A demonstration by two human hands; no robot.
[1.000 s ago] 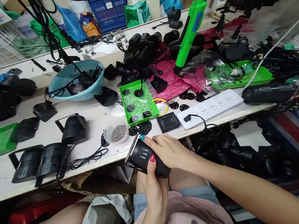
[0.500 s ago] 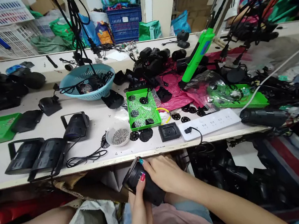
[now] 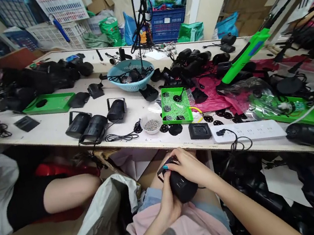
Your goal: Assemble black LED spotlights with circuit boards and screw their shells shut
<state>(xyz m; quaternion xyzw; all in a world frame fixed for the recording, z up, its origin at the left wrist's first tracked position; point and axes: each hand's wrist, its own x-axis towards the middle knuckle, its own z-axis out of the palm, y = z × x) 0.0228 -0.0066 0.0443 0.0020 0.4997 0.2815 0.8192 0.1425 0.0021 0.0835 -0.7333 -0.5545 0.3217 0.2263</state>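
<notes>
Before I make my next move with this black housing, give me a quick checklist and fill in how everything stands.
1. Left hand on the black housing: ok, along its side.
2. Right hand on the housing: ok, over its upper part.
3. One hand free: not ok, both are on the housing.
4. Bowl upright on the bench: ok, with small metal pieces inside.
5. Power strip live: cannot tell, though a plug sits at its left end.
6. Housing's underside sound: cannot tell, hidden from view.
</notes>
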